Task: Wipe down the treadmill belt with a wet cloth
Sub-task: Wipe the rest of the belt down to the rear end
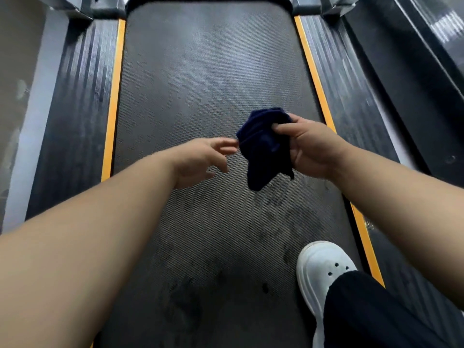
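Note:
A dark textured treadmill belt (200,84) runs from near me to the far end, with darker smudges and damp-looking patches near my foot. My right hand (313,149) grips a bunched dark blue cloth (263,146) and holds it above the belt's right half. My left hand (200,159) is stretched out just left of the cloth, fingers relaxed and spread, fingertips close to the cloth's edge; whether they touch it I cannot tell.
Orange strips (114,96) border the belt on both sides, with ribbed black side rails (75,109) beyond them. My white shoe (324,272) and black trouser leg stand on the belt's near right part. Grey frame posts (82,8) rise at the far corners.

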`<state>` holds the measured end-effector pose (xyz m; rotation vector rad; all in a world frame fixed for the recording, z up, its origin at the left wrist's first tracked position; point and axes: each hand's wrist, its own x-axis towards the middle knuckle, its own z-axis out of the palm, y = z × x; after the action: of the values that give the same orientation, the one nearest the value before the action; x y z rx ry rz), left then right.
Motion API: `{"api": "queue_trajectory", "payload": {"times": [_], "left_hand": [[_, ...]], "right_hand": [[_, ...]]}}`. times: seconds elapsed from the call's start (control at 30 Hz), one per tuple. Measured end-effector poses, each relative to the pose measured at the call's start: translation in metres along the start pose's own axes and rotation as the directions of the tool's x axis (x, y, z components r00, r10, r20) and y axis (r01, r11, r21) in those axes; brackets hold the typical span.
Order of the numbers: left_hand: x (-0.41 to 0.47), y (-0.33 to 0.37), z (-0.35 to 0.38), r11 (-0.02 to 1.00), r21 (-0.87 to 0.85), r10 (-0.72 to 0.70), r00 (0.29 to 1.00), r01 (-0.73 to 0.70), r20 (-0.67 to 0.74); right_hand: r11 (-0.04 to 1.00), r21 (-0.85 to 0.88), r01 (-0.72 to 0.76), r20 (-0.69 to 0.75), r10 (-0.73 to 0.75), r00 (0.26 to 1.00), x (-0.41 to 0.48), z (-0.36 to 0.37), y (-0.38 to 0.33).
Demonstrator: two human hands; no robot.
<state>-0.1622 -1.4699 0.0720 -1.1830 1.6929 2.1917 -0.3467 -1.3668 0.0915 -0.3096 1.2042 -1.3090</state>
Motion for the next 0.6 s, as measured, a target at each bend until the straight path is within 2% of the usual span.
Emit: {"api": "queue_trajectory", "payload": {"times": [0.07,0.17,0.23,0.27,0.33,0.4,0.43,0.5,0.53,0.6], "left_hand": [[0.004,-0.001,0.008,1.000,-0.015,-0.007,0.999,0.008,0.042],[0.011,-0.001,0.012,0.991,-0.136,0.008,0.998,-0.016,-0.059],[0.013,-0.005,0.013,0.989,-0.145,-0.017,0.999,0.022,0.037],[0.013,-0.008,0.016,0.990,-0.133,-0.037,0.997,0.046,0.068],[0.016,-0.010,0.020,0.986,-0.160,-0.043,0.999,0.043,0.003],[0.021,-0.009,0.022,0.960,-0.280,-0.013,0.996,-0.012,-0.084],[0.023,-0.009,0.023,0.939,-0.343,0.001,0.996,-0.031,-0.087],[0.025,-0.007,0.025,0.916,-0.396,0.035,0.996,-0.063,-0.077],[0.025,-0.006,0.025,0.917,-0.391,0.051,0.995,-0.081,-0.087],[0.024,-0.002,0.027,0.909,-0.402,0.086,0.993,-0.111,-0.080]], "right_hand": [[1.000,-0.026,-0.008,-0.040,0.007,0.999,-0.001,-0.006,0.002],[0.998,-0.032,-0.048,-0.043,0.047,0.998,-0.002,-0.012,0.009],[0.998,-0.024,-0.062,-0.038,0.061,0.997,-0.001,-0.012,0.011],[0.998,-0.033,-0.061,-0.078,0.058,0.995,0.000,-0.013,0.013],[0.992,-0.118,-0.039,-0.254,0.008,0.967,0.005,-0.020,0.018],[0.970,-0.241,-0.043,-0.422,-0.065,0.904,0.008,-0.028,0.024],[0.945,-0.323,-0.041,-0.436,-0.110,0.893,0.009,-0.031,0.028],[0.851,-0.524,-0.031,-0.337,-0.174,0.925,0.007,-0.029,0.034],[0.813,-0.582,-0.020,-0.255,-0.159,0.954,0.005,-0.024,0.036],[0.820,-0.572,0.003,-0.088,-0.065,0.994,0.001,-0.012,0.040]]}}
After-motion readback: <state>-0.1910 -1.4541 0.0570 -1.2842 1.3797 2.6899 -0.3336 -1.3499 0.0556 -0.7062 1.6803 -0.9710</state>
